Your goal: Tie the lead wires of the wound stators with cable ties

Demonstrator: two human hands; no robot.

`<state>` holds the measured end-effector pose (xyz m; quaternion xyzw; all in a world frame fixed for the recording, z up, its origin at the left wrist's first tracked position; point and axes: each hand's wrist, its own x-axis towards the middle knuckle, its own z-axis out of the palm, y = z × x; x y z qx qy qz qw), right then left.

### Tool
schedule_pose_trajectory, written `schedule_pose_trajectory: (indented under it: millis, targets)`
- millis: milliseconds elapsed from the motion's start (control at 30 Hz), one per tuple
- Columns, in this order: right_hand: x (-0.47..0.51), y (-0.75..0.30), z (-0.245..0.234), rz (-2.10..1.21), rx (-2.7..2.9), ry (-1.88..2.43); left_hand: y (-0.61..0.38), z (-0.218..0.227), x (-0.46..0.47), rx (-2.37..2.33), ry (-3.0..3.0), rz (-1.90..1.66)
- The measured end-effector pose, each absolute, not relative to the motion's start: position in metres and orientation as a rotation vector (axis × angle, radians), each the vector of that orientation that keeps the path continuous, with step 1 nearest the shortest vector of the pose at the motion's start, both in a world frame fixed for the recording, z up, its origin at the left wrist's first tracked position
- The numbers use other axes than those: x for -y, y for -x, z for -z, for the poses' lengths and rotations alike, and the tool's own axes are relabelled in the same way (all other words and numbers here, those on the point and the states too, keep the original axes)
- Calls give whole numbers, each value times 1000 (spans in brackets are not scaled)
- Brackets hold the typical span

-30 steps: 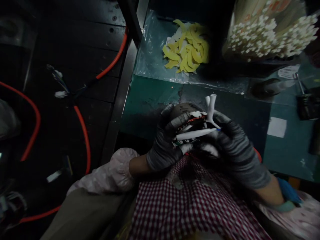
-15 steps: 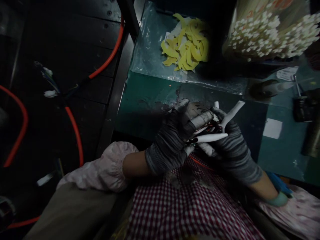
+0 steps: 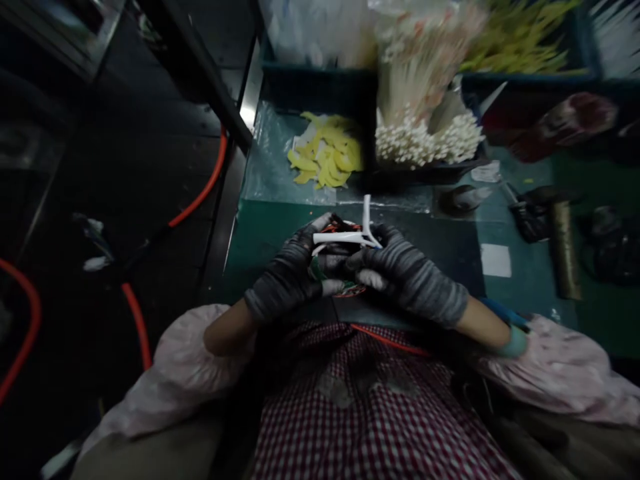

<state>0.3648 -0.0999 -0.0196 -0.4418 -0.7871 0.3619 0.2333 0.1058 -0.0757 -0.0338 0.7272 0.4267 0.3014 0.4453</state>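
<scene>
A round wound motor stator (image 3: pixel 340 261) is held low over the bench between my two hands, with copper-red windings at its top and bottom edges and a bit of green on its left. White sleeves (image 3: pixel 337 237) stick out of its upper side, one pointing up and one lying leftward. My left hand (image 3: pixel 293 267), in a grey striped glove with pale-wrapped fingertips, grips its left side. On the right side, my right hand (image 3: pixel 413 273), gloved the same way, has its fingers closed at the rim near the sleeve ends. The gloves hide much of the stator.
Yellow curved strips (image 3: pixel 327 152) lie on a plastic sheet ahead. Behind the hands stands a bundle of white-tipped sticks (image 3: pixel 425 143) in a dark tray. At right are a small bottle (image 3: pixel 465 198), a white paper (image 3: pixel 496 260) and a mallet (image 3: pixel 564 247). An orange hose (image 3: pixel 200 193) hangs left.
The stator has been turned and lowered toward the bench, its sleeves now pointing up and left. Both hands sit farther apart around it. The camera view has shifted, showing more of the back bins.
</scene>
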Motion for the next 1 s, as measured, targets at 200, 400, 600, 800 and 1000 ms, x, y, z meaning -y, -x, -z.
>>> schedule_pose_trajectory:
  millis: [200, 400, 600, 800, 1000]
  targets:
    - [80, -361, 33, -928, 2152, 1043, -104, 21, 88, -1196, -2752, -822]
    - [97, -369, 23, -761, 1977, 1144, -123, -13, 99, -923, -2893, -456]
    - [73, -428, 4, 32, 1653, 1510, -129, -1, 119, -1059, -3158, -492]
    - [32, -455, 17, 300, 1641, 1623, -114, 3, 127, -1014, -3169, -600]
    - [27, -458, 28, 349, 1635, 1570, -106, 18, 114, -929, -3077, -825]
